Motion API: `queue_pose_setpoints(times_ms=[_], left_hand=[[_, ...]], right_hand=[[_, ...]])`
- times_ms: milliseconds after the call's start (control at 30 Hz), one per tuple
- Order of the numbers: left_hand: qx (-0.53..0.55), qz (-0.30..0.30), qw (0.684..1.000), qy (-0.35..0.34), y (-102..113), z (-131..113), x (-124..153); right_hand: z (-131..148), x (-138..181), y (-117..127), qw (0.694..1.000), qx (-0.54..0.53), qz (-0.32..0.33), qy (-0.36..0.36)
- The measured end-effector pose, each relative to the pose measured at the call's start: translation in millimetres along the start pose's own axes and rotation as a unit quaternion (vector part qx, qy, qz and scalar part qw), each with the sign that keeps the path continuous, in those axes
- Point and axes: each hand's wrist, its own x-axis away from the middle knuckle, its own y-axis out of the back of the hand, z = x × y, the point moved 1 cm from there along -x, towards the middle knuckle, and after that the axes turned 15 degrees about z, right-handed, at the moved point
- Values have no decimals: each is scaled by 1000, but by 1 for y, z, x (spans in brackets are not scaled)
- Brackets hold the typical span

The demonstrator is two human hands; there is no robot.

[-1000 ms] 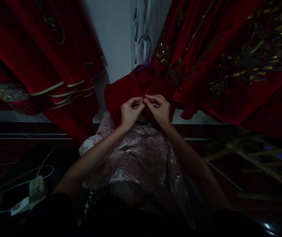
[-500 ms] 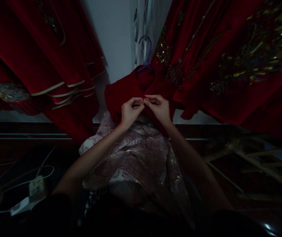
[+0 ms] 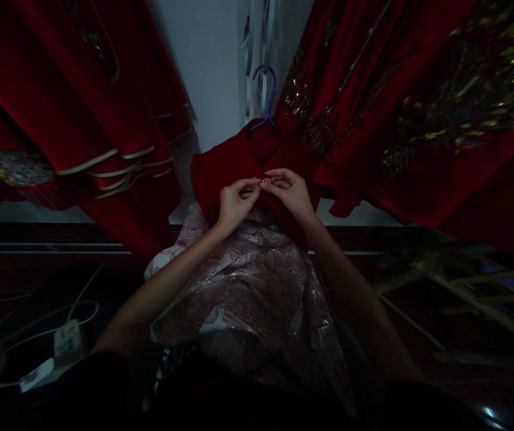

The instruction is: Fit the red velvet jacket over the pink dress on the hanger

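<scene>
A dark red velvet garment point(image 3: 225, 164) hangs on a purple hanger point(image 3: 265, 99) in front of me. My left hand point(image 3: 234, 203) and my right hand point(image 3: 290, 194) meet at its front opening. Both pinch the fabric around a small pearl-like fastening point(image 3: 266, 180) held between the fingertips. A pale pink and gold brocade fabric point(image 3: 248, 287) drapes below the red garment, between my forearms.
Red embroidered gowns hang at the left point(image 3: 72, 90) and right point(image 3: 419, 102), with a white wall point(image 3: 207, 66) between them. A white power strip point(image 3: 66, 338) with cables lies on the dark floor at lower left. Pale rods point(image 3: 472, 287) lie at the right.
Both hands have shifted slightly upward while still pinching the fastening. Nothing else has moved.
</scene>
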Motion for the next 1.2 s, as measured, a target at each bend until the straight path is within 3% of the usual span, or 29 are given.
queue_pose_setpoints(times_ms=[467, 600, 833, 1200], left_hand=[[-102, 27, 994, -42, 8, 7, -4], [-85, 22, 995, -44, 5, -1, -1], [-26, 24, 999, -18, 3, 2, -3], [-96, 51, 994, -33, 15, 1, -12]], right_hand=[[-1, 6, -7, 998, 58, -7, 35], [0, 2, -8, 999, 32, -32, 19], [2, 4, -1, 1000, -8, 7, -5], [3, 2, -5, 1000, 29, -12, -4]])
